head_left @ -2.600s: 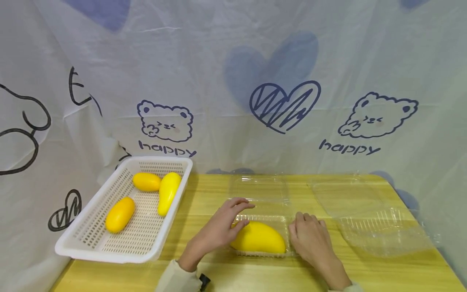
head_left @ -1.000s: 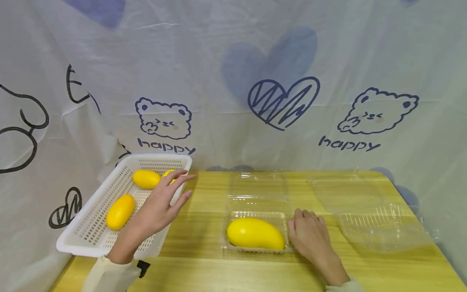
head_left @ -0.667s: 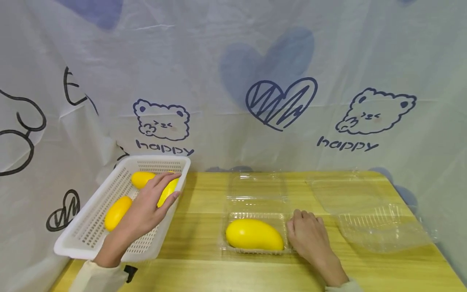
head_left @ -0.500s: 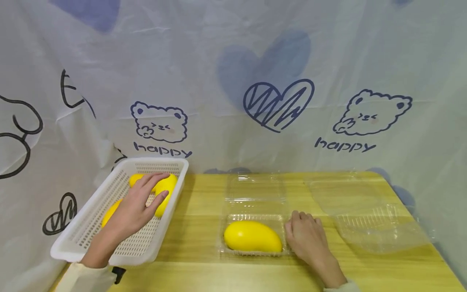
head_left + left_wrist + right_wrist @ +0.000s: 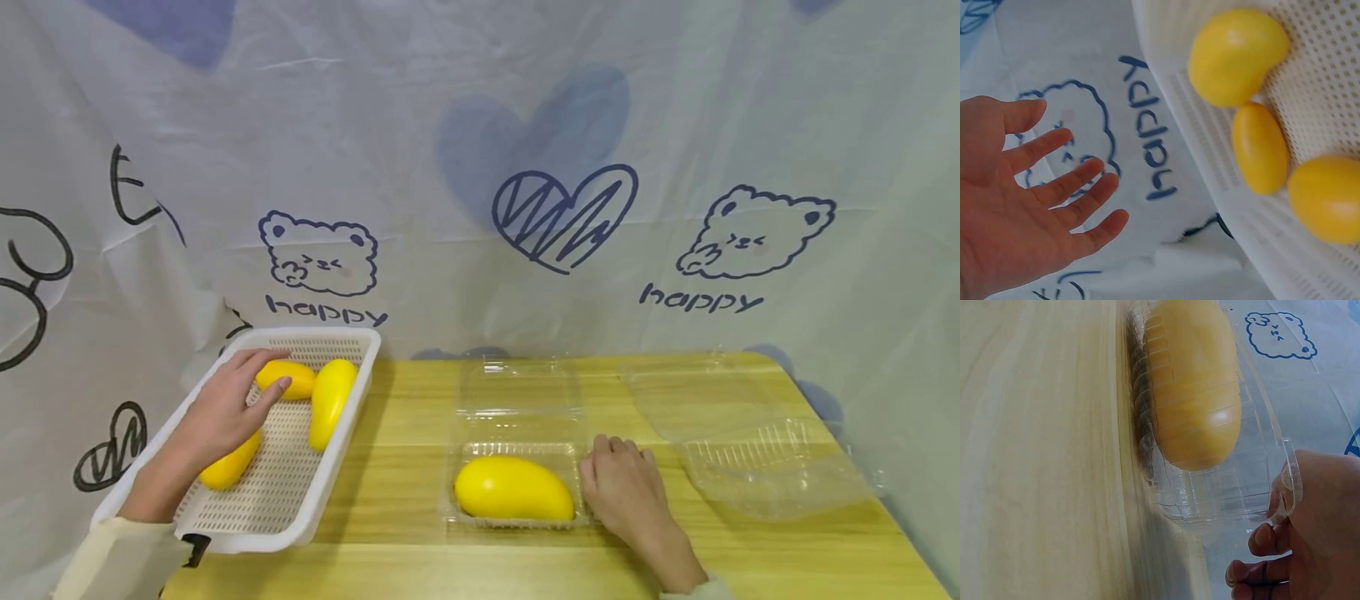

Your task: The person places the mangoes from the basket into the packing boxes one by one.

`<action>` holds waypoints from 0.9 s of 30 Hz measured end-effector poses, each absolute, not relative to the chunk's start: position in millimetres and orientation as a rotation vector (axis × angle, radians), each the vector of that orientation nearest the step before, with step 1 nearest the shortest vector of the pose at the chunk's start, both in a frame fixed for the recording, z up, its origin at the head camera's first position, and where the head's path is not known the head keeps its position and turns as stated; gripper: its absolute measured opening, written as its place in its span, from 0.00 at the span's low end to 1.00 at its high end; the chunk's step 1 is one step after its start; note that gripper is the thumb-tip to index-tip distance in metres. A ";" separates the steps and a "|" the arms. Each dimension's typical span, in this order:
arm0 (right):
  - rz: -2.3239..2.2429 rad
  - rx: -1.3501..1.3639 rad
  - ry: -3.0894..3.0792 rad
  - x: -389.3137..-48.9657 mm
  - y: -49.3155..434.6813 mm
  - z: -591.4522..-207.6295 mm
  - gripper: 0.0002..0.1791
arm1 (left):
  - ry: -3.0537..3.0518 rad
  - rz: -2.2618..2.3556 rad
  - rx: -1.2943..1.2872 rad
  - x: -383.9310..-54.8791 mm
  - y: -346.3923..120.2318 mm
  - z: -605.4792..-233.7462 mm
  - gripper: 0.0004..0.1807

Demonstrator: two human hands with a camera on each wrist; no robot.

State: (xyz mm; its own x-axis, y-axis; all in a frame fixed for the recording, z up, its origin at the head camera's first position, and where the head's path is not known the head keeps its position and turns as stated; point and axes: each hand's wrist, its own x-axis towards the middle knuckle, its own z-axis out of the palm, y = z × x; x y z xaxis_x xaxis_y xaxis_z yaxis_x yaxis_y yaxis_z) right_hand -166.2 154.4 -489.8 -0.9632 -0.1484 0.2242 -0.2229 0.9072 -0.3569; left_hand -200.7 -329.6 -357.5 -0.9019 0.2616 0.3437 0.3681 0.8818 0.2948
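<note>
My left hand (image 5: 225, 407) hovers over the white basket (image 5: 365, 392) with its fingers apart and nothing in them; the left wrist view shows the bare palm. Below and beside it lie a small orange-yellow mango (image 5: 292, 380), another orange-yellow mango (image 5: 231, 463) partly hidden by the hand, and a longer yellow mango (image 5: 332, 406). At the table's middle, a large yellow mango (image 5: 513, 488) sits in the base of a clear plastic clamshell box (image 5: 1210, 494), its lid folded back. My right hand (image 5: 624, 487) pinches that box's right rim, other fingers curled.
A second clear plastic box (image 5: 780, 467) lies opened out at the right of the wooden table (image 5: 405, 500). A pale printed curtain (image 5: 450, 275) hangs behind the table and along its left side.
My left hand has moved from the large mango in the box to the basket, then further left across it, baring the long yellow mango. The right hand keeps its place at the box rim.
</note>
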 end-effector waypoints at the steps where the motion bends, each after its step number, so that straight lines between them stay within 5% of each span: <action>1: 0.572 0.280 -2.878 -166.3 154.3 -490.0 0.15 | -2.771 -0.511 -0.457 -202.4 -332.9 -357.5 0.23; 27: 0.621 0.236 -2.882 -162.9 139.2 -499.3 0.14 | -3.248 -0.340 -0.249 -237.2 -401.2 -357.5 0.33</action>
State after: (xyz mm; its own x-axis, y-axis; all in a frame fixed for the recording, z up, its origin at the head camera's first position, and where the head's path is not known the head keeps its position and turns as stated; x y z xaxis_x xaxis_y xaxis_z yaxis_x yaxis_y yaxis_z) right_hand -162.9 139.2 -499.3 -0.9705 -0.1161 0.2115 -0.1929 0.8999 -0.3911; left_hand -237.2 -401.2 -357.5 -0.9797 0.1637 -0.1160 0.1361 0.9670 0.2153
